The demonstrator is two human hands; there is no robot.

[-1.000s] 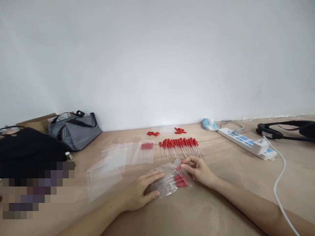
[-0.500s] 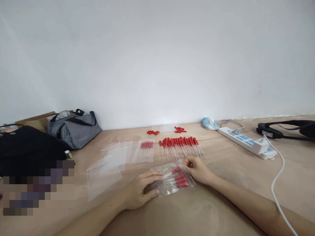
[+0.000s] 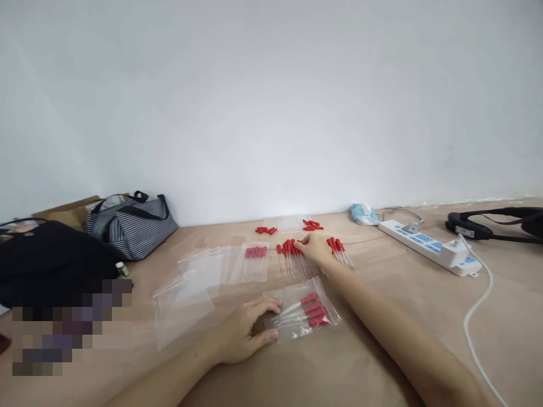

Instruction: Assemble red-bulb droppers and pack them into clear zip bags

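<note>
Plain pale wall [image 3: 271,113] behind, wooden table [image 3: 288,376] in front. Left hand [image 3: 248,330] rests on table at the left end of a clear plastic bag [image 3: 283,297]; thumb and fingers spread apart, tips touching the bag's edge. Bag lies flat, tilted a bit, near the person, with red-topped droppers [image 3: 314,310] inside, red ends to the right. Right hand [image 3: 316,250] reaches past the bag into the dropper row [image 3: 292,249], covering its middle; fingertips at the red tops, can't tell if they're clamped on any. Row shows on both sides of the hand, stems toward the person. Left of the row: second bag [image 3: 263,274] with droppers in it, then overlapping clear bags [image 3: 197,277]. Red pieces [image 3: 266,230] lie near the wall. Right side: white power strip [image 3: 424,240] with plugs in, white cable [image 3: 469,322], crumpled blue-white packet [image 3: 365,215], black headset [image 3: 470,225]. Left side: striped bag [image 3: 131,229], black bag [image 3: 55,260], small bottle [image 3: 122,269].
</note>
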